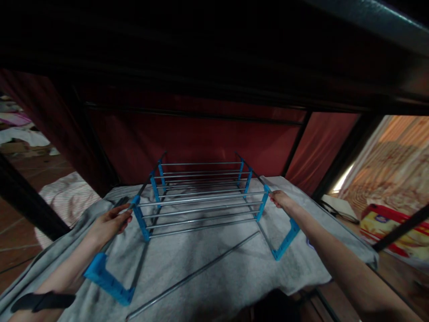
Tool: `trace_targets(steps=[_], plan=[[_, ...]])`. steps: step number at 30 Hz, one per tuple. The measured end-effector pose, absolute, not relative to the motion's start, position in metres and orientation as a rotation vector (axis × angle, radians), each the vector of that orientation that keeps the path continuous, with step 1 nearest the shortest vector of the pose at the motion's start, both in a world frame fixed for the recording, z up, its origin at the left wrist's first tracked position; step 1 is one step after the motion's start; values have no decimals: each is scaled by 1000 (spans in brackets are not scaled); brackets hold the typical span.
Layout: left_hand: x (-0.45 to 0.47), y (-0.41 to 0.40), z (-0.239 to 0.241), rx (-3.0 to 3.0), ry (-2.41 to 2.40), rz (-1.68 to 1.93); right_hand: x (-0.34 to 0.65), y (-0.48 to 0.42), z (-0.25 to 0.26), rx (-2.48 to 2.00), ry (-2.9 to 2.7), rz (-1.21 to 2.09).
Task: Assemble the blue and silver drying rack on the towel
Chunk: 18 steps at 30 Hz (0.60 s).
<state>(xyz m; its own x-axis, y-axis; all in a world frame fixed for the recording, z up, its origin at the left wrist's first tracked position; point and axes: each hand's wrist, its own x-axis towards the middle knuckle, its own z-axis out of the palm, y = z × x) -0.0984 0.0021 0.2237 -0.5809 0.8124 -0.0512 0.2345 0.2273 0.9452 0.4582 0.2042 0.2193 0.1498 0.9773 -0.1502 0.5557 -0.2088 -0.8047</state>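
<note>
A partly assembled shoe rack (204,205) of grey metal rods and blue plastic brackets lies on a grey cloth (234,277). At its left side, my left hand (109,223) is closed around the side tube, just behind a blue bracket (140,219). My right hand (280,200) grips the right side near another blue bracket (262,203); its fingertips are partly hidden. The nearest blue brackets (112,281) have no rods between them. One loose metal rod (194,275) lies slantwise on the cloth in front of the rack.
Dark metal frame bars (201,58) run overhead and stand at both sides. Behind the rack hangs a dark red cloth (201,138). To the right on the floor are a red and yellow package (389,228) and a pale box-like object (340,206). Striped fabric (72,197) lies left.
</note>
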Motion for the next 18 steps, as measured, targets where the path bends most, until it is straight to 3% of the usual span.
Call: trace_targets(steps=[13,18], plan=[[-93,5,231,837,2078,1245,461,194,222,-1845,-1527,922],[-93,-3,246,1080,2347,1062,458,183,237,-1823,-1571,772]])
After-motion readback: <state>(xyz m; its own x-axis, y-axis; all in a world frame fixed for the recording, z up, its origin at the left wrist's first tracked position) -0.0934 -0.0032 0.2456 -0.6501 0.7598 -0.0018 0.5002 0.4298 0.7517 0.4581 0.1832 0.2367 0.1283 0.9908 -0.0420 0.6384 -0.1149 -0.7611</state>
